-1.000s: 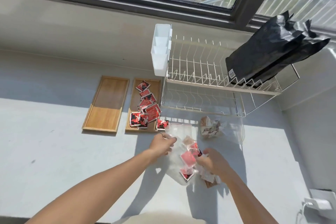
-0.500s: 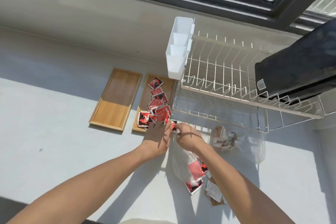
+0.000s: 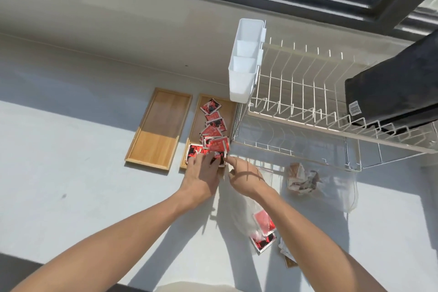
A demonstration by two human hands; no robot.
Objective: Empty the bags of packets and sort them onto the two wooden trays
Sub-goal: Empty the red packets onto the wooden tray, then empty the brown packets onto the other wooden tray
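Red packets lie under spread left fingers; right fingers touch them.

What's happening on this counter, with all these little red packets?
A person is sorting sauce-type packets onto two wooden trays. Both hands, the left hand and the right hand, are at the near end of the right tray, arranging the red packets piled there. The left tray holds nothing yet. A clear bag with a few red packets lies nearer, and another bag of brownish packets sits under the dish rack.
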